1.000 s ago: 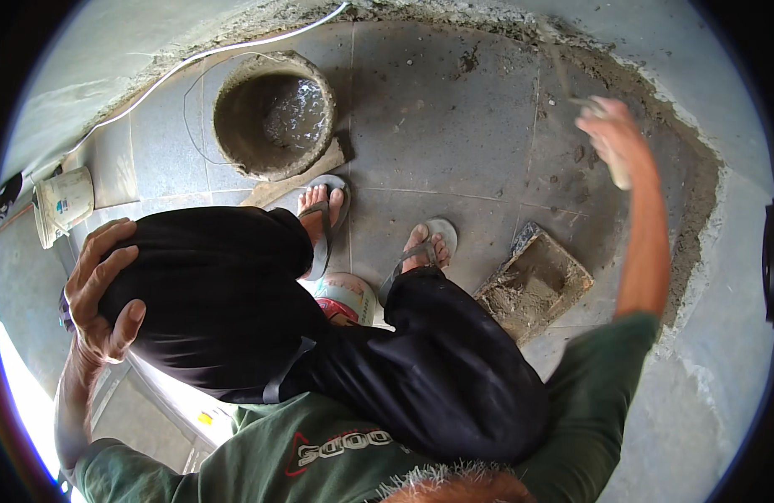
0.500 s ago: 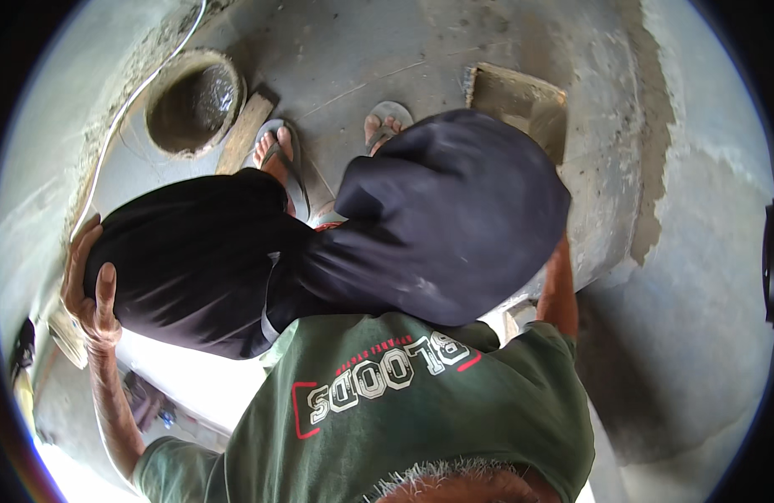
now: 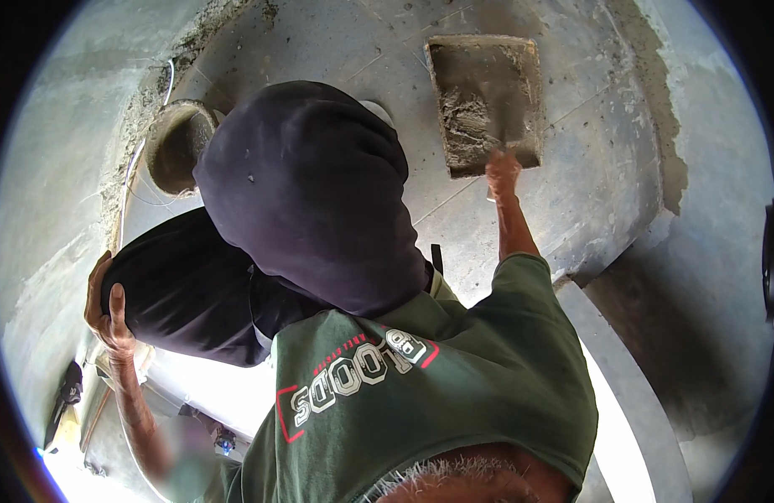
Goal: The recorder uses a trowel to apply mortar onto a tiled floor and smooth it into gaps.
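Note:
My right hand (image 3: pixel 503 170) reaches to the near edge of a shallow rectangular tray (image 3: pixel 538 84) and is closed on a trowel; its blade is blurred by motion, and a bit of handle seems to show below the fist. Wet grey mortar (image 3: pixel 464 124) lies in the tray, heaped and ridged on its left side. At the far left, my left hand (image 3: pixel 112 314) rests on my left knee (image 3: pixel 165 285), thumb apart from the fingers, holding no tool.
Left of my raised right knee (image 3: pixel 311 159) stands a round bucket (image 3: pixel 190 109), partly hidden. A white cable (image 3: pixel 135 159) runs along the rough mortar edge by the left wall. On the right, a mortar band (image 3: pixel 665 126) follows the floor's border.
My right arm has swung out from behind my knee to the tray. My right knee has shifted left, covering the feet and wooden piece. The left hand stays on the left knee.

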`<control>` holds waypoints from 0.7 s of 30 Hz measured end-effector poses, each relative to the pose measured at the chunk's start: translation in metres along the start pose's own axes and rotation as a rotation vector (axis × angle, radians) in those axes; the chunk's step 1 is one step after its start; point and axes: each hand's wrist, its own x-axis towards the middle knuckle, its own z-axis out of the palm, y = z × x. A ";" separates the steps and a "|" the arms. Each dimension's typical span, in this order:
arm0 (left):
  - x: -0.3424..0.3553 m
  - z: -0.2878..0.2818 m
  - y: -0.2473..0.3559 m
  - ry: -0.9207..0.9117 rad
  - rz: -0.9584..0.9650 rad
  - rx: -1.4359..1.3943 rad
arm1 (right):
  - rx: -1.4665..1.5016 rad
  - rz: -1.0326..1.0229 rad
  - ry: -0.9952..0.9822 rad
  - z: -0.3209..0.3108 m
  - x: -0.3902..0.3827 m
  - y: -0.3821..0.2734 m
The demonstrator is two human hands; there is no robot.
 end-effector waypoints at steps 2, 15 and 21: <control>-0.001 0.000 -0.002 0.001 -0.006 0.006 | 0.158 0.095 -0.008 -0.004 -0.002 -0.011; -0.002 -0.006 0.001 0.018 -0.017 0.076 | 0.613 -0.347 0.315 -0.061 0.000 0.008; -0.001 -0.012 0.000 0.017 0.064 0.112 | 0.182 -0.205 0.255 -0.059 0.020 -0.048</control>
